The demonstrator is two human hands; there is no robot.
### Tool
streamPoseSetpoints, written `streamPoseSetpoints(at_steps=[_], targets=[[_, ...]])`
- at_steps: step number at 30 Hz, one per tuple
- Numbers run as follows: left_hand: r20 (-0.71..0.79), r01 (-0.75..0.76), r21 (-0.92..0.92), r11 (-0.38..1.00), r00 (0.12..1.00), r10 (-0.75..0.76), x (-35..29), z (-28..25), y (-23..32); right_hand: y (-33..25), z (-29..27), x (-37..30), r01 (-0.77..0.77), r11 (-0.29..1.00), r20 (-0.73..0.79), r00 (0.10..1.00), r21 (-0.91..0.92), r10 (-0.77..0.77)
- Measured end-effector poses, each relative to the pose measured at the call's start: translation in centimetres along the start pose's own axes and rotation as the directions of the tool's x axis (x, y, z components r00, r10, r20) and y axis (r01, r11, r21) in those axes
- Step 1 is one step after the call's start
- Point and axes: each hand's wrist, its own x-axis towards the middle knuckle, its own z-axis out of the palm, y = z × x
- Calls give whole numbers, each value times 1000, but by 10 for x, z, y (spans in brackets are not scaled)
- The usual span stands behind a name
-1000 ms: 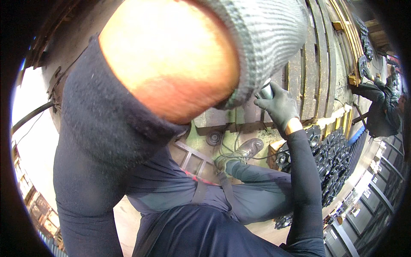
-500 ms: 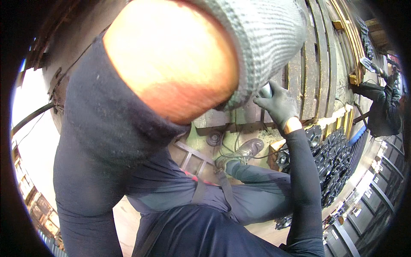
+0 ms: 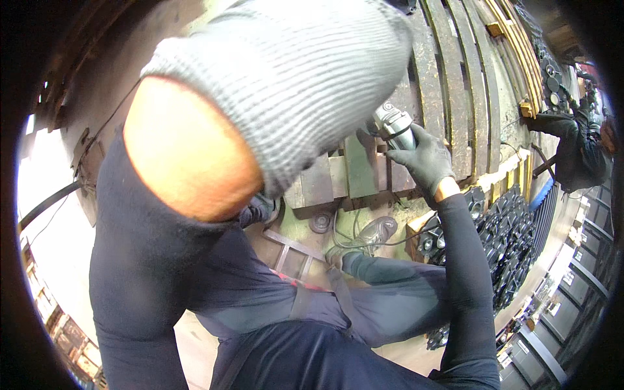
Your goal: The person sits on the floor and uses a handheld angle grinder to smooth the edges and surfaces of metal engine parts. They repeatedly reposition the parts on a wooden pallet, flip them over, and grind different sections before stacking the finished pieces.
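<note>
My right hand (image 3: 426, 159), in a dark grey glove, is closed round the body of a grey angle grinder (image 3: 393, 123) with a metal head. The grinder's front end is partly hidden behind my left glove. My left hand (image 3: 305, 84), in a light grey ribbed knit glove, is raised very close to the camera and fills the upper middle. Its fingers cannot be made out. Beyond and beneath both hands lies a pallet of worn wooden slats (image 3: 448, 84).
Black metal parts (image 3: 510, 247) are heaped to the right. A cable (image 3: 390, 245) crosses the floor by my shoe (image 3: 374, 234). A metal frame (image 3: 292, 253) lies near my legs. Another person (image 3: 578, 149) crouches at the far right.
My left hand has shifted left and slightly away from the right hand, uncovering the grinder's metal head. My right hand keeps its grip at nearly the same place.
</note>
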Motion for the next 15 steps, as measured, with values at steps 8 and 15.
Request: streamPoseSetpoints(at_steps=[8,15], targets=[[35,6,-6,1000,999,-5,9,9,-2,5,-10,21,0,999,12,1000,-38,0],[46,8,-9,1000,999,-8,12,10,-3,2,-10,30,37,999,-9,999,-12,-37]])
